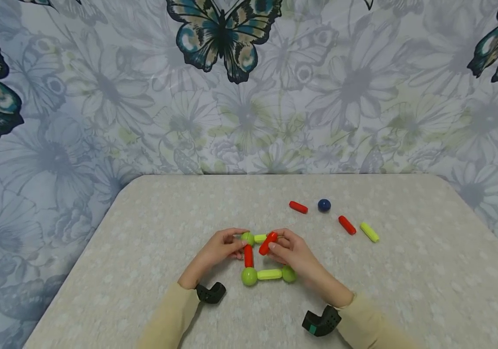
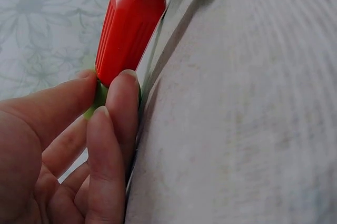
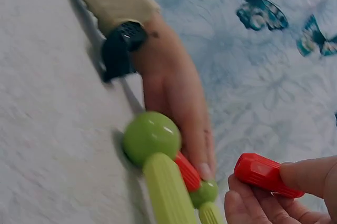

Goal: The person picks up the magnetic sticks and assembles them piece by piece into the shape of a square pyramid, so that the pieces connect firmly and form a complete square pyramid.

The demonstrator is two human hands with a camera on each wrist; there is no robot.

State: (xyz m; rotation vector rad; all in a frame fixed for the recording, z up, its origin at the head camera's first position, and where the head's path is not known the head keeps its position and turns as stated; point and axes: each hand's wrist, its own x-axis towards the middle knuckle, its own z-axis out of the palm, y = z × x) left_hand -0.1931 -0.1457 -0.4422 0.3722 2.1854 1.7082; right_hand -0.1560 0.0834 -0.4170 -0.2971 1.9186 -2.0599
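Observation:
My left hand [image 1: 221, 247] pinches a green ball [image 2: 100, 97] at the far left corner of a joined figure of balls and rods. A red rod [image 1: 249, 257] runs from it to the near left green ball [image 1: 249, 277]. From there a yellow-green rod [image 1: 269, 275] leads to another green ball [image 1: 289, 274] at the near right. A second yellow-green rod [image 1: 260, 238] points right from the held ball; its far end is hidden. Above the figure, my right hand [image 1: 297, 252] holds a loose red rod [image 3: 263, 174] between thumb and fingers.
Beyond the right hand on the pale patterned table [image 1: 100, 281] lie two red rods, one farther left [image 1: 298, 207] and one nearer right [image 1: 346, 225]. A dark blue ball [image 1: 324, 205] sits between them, and a yellow-green rod [image 1: 369, 232] lies rightmost.

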